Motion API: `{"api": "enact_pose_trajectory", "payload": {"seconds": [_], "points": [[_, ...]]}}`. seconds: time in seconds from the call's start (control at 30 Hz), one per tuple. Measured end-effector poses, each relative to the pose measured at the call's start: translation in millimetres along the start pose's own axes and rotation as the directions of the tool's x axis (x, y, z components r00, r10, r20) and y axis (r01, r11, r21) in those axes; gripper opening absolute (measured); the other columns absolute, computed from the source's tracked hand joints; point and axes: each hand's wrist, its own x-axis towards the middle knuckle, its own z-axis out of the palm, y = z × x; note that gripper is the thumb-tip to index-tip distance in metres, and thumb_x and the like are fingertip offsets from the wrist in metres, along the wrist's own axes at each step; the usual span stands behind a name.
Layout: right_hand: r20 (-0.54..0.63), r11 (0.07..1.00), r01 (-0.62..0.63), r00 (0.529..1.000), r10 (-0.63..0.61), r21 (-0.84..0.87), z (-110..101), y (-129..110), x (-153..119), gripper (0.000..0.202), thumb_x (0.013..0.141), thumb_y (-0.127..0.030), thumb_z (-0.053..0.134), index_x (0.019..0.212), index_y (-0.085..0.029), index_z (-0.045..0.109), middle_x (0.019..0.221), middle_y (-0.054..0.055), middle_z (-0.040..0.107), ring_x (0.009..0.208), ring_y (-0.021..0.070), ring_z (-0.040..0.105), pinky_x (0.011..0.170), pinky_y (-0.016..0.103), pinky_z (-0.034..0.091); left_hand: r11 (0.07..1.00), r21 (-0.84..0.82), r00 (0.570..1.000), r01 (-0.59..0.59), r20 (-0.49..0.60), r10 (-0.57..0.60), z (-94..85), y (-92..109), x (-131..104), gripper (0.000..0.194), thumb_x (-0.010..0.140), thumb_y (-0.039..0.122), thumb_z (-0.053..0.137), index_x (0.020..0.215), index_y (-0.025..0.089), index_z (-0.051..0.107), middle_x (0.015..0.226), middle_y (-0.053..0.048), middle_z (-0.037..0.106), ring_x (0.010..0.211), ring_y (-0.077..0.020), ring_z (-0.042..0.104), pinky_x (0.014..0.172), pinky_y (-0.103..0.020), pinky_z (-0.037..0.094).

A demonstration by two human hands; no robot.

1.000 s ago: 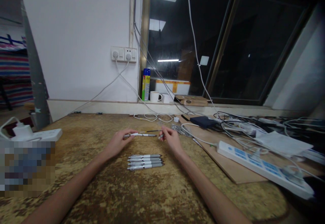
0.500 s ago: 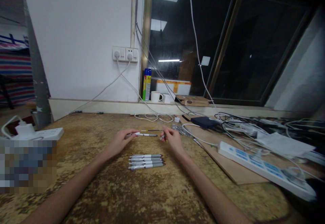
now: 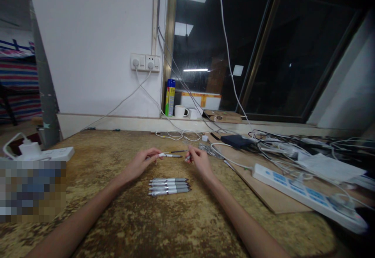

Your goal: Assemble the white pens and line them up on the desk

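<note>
My left hand [image 3: 145,160] is closed around the left end of a slim white and grey pen [image 3: 172,155], whose tip points right. My right hand [image 3: 199,160] is pinched on something small and pale, too small to name. Behind the pen, a thin dark rod with a yellowish end [image 3: 178,151] reaches toward my right fingers; whether they touch it I cannot tell. Several white and grey pens [image 3: 169,186] with clear ends lie side by side on the worn wooden table [image 3: 164,226], nearer to me than both hands.
Crumpled clear plastic [image 3: 208,148] lies right of my right hand. A white power strip [image 3: 307,196] and tangled cables are on a board at the right. Another power strip [image 3: 55,154] is at the left edge. A mug [image 3: 180,111] and spray can [image 3: 170,98] stand on the sill.
My left hand and the pen's left end have shifted slightly right. My right hand has barely moved, and the row of pens lies as before.
</note>
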Motion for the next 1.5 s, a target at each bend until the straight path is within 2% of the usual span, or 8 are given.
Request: {"api": "enact_pose_trajectory", "payload": {"seconds": [0.4,0.53,0.67,0.83,0.93,1.17,1.5], "points": [[0.006,0.996,0.034,0.999,-0.034,-0.083,-1,2,-1,0.055,0.090,-0.064,0.051,0.064,-0.017,0.064,0.055,0.003,0.061,0.051,0.0162,0.056,0.054,0.028,0.041,0.999,-0.050,1.000,0.021,-0.006,-0.022,-0.5,-2,2,0.036,0.097,0.044,0.047,0.112,0.018,0.069,0.106,-0.007,0.072,0.092,-0.0211,0.064,0.086,-0.032,0.049],[0.024,0.976,0.099,0.995,-0.096,-0.192,0,-3,-4,0.054,0.094,-0.060,0.047,0.067,-0.017,0.066,0.058,0.003,0.062,0.054,0.0160,0.056,0.058,0.027,0.041,0.998,-0.054,1.000,0.018,0.008,-0.018,-0.8,-1,2,0.037,0.096,0.046,0.049,0.111,0.019,0.069,0.107,-0.007,0.072,0.093,-0.0209,0.065,0.085,-0.032,0.049],[0.092,0.944,0.208,0.977,-0.190,-0.256,8,-15,-12,0.045,0.095,-0.053,0.049,0.075,-0.018,0.068,0.065,0.002,0.065,0.063,0.0165,0.060,0.064,0.026,0.043,0.999,-0.010,0.999,0.039,0.010,-0.039,0.6,2,2,0.036,0.093,0.048,0.055,0.109,0.021,0.071,0.108,-0.005,0.073,0.098,-0.0225,0.065,0.087,-0.032,0.048],[0.176,0.935,0.276,0.955,-0.240,-0.223,19,-27,-21,0.031,0.094,-0.046,0.055,0.086,-0.019,0.067,0.076,0.003,0.070,0.072,0.0181,0.065,0.071,0.027,0.047,1.000,0.025,1.000,0.015,-0.003,-0.015,2.7,9,1,0.032,0.091,0.046,0.059,0.108,0.022,0.073,0.107,-0.004,0.075,0.098,-0.0225,0.066,0.089,-0.031,0.047],[0.173,0.941,0.269,0.956,-0.236,-0.203,18,-25,-19,0.030,0.093,-0.046,0.056,0.086,-0.018,0.067,0.077,0.004,0.070,0.072,0.0187,0.066,0.071,0.028,0.048,0.999,0.049,1.000,0.004,-0.017,-0.003,2.8,13,1,0.030,0.091,0.044,0.060,0.108,0.024,0.073,0.107,-0.003,0.075,0.099,-0.0220,0.066,0.089,-0.031,0.046],[0.241,0.975,0.171,0.961,-0.135,-0.138,13,-13,-12,0.034,0.090,-0.050,0.060,0.085,-0.017,0.068,0.072,0.005,0.071,0.066,0.0185,0.064,0.067,0.029,0.049,0.998,0.066,0.999,0.001,-0.033,0.002,2.3,16,0,0.030,0.091,0.044,0.060,0.108,0.023,0.075,0.107,-0.003,0.076,0.100,-0.0225,0.067,0.091,-0.031,0.047],[0.241,0.988,0.151,0.960,-0.139,-0.033,17,-16,-17,0.032,0.086,-0.050,0.065,0.090,-0.018,0.068,0.078,0.004,0.071,0.071,0.0191,0.066,0.069,0.029,0.049,0.999,0.026,1.000,0.030,-0.011,-0.030,2.0,12,1,0.031,0.091,0.045,0.060,0.105,0.023,0.077,0.104,-0.004,0.077,0.098,-0.0230,0.068,0.090,-0.032,0.048]]}}
